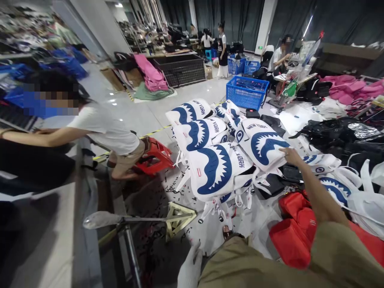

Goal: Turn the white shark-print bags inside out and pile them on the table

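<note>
Right hand touches one white bag at its edge; whether gripping, I cannot tell.

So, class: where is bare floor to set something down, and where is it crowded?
Bare floor lies between the green cloth and the white bags, and between the wire cage and the blue crate. Around the right hand it is crowded: white bags, red items, black items.

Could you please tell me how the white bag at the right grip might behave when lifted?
The white bag probably sags only slightly, as its front looks smooth and full. Straps dangling beneath it would likely swing, and might snag on neighbouring bags.
</note>
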Available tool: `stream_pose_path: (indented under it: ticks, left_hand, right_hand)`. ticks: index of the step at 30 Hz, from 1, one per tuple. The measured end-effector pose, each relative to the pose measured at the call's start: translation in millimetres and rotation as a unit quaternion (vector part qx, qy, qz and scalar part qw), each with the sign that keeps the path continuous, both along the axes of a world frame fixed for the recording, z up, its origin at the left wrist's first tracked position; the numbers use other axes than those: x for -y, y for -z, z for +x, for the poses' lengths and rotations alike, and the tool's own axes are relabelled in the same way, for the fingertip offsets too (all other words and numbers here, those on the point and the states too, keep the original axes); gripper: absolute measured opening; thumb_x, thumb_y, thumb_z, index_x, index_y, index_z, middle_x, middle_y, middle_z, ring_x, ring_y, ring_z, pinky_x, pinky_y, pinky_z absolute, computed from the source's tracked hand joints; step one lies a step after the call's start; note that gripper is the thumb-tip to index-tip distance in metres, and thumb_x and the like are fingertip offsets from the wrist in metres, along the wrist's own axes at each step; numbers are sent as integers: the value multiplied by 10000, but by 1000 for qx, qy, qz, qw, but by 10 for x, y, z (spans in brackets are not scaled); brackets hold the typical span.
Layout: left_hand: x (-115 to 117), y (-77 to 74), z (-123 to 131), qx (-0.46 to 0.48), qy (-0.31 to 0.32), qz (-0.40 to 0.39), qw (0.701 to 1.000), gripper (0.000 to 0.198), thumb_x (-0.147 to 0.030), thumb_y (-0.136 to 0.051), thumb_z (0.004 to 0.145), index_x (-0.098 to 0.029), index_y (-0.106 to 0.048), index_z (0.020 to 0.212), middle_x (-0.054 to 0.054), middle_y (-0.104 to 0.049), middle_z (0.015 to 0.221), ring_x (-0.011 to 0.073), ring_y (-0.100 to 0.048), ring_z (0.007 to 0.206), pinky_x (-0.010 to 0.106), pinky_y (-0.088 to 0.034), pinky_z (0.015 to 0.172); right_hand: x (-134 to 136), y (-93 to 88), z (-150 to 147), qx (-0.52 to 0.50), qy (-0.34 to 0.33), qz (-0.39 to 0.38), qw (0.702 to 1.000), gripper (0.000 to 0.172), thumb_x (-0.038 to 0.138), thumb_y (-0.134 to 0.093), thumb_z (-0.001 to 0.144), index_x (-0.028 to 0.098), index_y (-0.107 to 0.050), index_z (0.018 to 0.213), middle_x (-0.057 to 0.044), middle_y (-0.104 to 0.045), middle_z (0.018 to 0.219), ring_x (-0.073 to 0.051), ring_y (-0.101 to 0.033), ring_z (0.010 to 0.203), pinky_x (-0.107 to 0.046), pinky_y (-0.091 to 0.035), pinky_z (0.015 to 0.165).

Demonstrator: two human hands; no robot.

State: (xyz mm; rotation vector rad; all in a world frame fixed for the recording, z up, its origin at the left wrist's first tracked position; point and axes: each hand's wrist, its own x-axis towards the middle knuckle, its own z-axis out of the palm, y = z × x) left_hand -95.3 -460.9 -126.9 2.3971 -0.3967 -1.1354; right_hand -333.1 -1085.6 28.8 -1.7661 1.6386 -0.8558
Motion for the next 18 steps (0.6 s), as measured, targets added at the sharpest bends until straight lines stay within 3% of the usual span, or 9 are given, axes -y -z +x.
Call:
stream_pose_path:
  ticks: [2,3,5,7,9,11,14,18]
  left_hand:
    - [98,-44,-11,8,23,23,999,423,-199,-429,1117,-181,-720,1423,104,-808,1372,180,-746,1318,184,-530,1088]
    - [150,-64,-18,13,31,34,999,418,-184,-443,1112,-191,-730,1415,96,-804,1381,179,-748,1313,182,-530,1085]
    - [249,-103,-27,22,48,56,997,429,-172,-462,1107,-190,-728,1443,96,-788,1412,190,-752,1308,193,-534,1083]
    - [330,-139,-24,31,62,71,995,446,-161,-478,1097,-188,-722,1469,104,-788,1408,202,-760,1296,204,-541,1074]
    - [393,-172,-13,40,70,76,994,446,-152,-521,1067,-241,-746,1441,72,-819,1350,193,-777,1258,190,-550,1035]
    - [446,-205,-3,45,80,82,992,443,-150,-551,1041,-293,-761,1404,36,-842,1296,170,-786,1233,163,-547,1004]
    - [522,-250,-6,43,108,111,987,459,-157,-505,1077,-247,-721,1472,72,-823,1342,160,-755,1295,153,-526,1022]
    - [593,-299,-50,20,130,130,983,487,-144,-466,1106,-184,-659,1551,111,-774,1436,169,-724,1349,161,-513,1026]
  right_hand:
    - [-196,436,-138,42,7,-15,999,308,16,-611,779,144,-841,939,-116,-792,1174,-213,-706,1149,-383,-553,1085]
    - [-275,597,-205,102,46,-31,993,315,90,-608,815,161,-833,1024,-108,-771,1240,-220,-700,1173,-389,-584,1066]
    - [-364,808,-302,228,143,-34,963,298,296,-622,913,173,-782,1133,-107,-750,1252,-221,-724,1098,-362,-667,908]
    - [-359,897,-311,298,189,58,934,421,536,-661,955,157,-730,1124,-126,-762,1104,-218,-749,914,-318,-683,698]
    - [-283,910,-223,280,157,203,925,563,671,-736,919,129,-709,1067,-152,-760,931,-231,-748,770,-311,-662,586]
    - [-176,885,-74,239,129,291,917,583,633,-817,887,86,-712,1057,-165,-740,796,-264,-740,692,-348,-654,558]
    - [-8,795,143,224,133,270,927,462,405,-826,900,26,-709,1136,-122,-704,694,-269,-713,639,-379,-643,574]
    - [265,497,264,253,102,166,948,344,298,-680,970,72,-704,1229,-99,-738,827,-187,-678,643,-317,-623,620]
